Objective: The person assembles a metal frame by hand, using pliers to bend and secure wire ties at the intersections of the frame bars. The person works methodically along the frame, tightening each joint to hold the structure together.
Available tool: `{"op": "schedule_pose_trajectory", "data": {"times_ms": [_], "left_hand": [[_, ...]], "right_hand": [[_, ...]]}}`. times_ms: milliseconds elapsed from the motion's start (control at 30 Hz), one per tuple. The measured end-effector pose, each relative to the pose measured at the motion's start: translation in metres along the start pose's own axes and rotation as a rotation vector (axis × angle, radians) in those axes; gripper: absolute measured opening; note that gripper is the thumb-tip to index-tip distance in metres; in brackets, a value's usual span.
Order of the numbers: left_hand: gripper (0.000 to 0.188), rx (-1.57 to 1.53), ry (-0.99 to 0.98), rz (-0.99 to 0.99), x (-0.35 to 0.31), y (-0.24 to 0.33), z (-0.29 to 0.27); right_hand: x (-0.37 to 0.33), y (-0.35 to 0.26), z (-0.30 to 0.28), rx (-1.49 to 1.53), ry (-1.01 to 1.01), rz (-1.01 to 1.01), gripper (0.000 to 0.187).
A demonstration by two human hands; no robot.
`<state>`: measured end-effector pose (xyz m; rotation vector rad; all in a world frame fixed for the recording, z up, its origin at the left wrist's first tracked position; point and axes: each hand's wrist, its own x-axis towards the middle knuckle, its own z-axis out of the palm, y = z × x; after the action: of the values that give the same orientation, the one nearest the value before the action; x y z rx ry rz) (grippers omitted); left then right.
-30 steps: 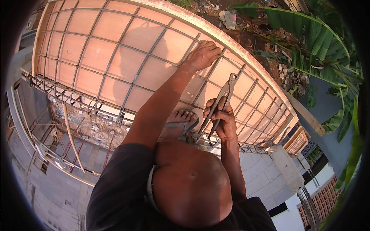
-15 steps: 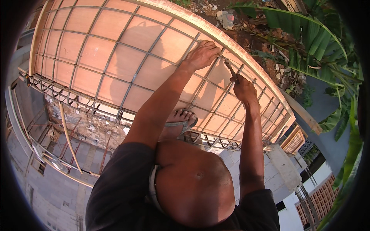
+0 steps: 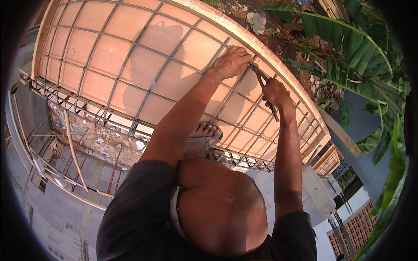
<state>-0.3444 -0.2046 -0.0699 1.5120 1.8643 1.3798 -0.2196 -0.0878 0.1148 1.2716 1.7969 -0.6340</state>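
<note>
My right hand (image 3: 277,93) is closed around a pair of dark metal pincers (image 3: 261,76). Their jaws meet the bars near the far wooden edge, and a handle end sticks out below my fingers. Just left of the jaws, my left hand (image 3: 231,61) rests over the steel rebar grid (image 3: 164,65), fingers bent and pressed together by a bar crossing. Whatever those fingertips grip is too small to make out. Under the grid lies orange-brown plywood (image 3: 111,56). My sandalled foot (image 3: 208,132) stands on the near side of the grid.
A raised timber edge (image 3: 226,19) borders the far side. Beyond it are soil, rubble and banana leaves (image 3: 348,39). On the near side, below the formwork, are a drop, a leaning wooden pole (image 3: 75,145) and grey block walls (image 3: 65,217).
My right hand has moved slightly farther from me, bringing the pincers' jaws up to the bar crossing by my left fingertips. The handle end now shows below the hand. My left hand has barely shifted.
</note>
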Motion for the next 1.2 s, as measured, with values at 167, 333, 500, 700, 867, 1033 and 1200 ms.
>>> {"op": "schedule_pose_trajectory", "data": {"times_ms": [167, 333, 500, 700, 867, 1033, 1200], "left_hand": [[0.007, -0.024, 0.004, 0.016, -0.002, -0.001, 0.006], [0.008, -0.065, -0.004, 0.052, -0.002, 0.006, 0.007], [0.011, -0.039, -0.017, 0.003, 0.002, 0.007, -0.004], [0.016, -0.019, -0.013, 0.012, 0.000, 0.007, -0.001], [0.020, -0.030, -0.042, -0.019, 0.004, 0.010, -0.009], [0.023, -0.108, 0.088, -0.031, 0.007, 0.025, -0.005], [0.024, 0.133, 0.063, -0.365, -0.002, 0.075, -0.012]], "right_hand": [[0.003, 0.014, 0.069, 0.653, 0.057, 0.091, 0.030], [0.010, 0.023, 0.100, 1.989, -0.664, -0.102, 0.023], [-0.006, 0.034, 0.074, 0.785, 0.052, -0.097, 0.032], [-0.027, 0.032, 0.060, 0.053, 0.364, -0.198, 0.035], [-0.032, 0.015, 0.061, 0.688, 0.103, -0.058, 0.038], [-0.019, 0.008, 0.077, 1.615, -0.405, 0.050, 0.044], [-0.040, 0.001, 0.089, 1.682, -0.414, 0.046, 0.060]]}}
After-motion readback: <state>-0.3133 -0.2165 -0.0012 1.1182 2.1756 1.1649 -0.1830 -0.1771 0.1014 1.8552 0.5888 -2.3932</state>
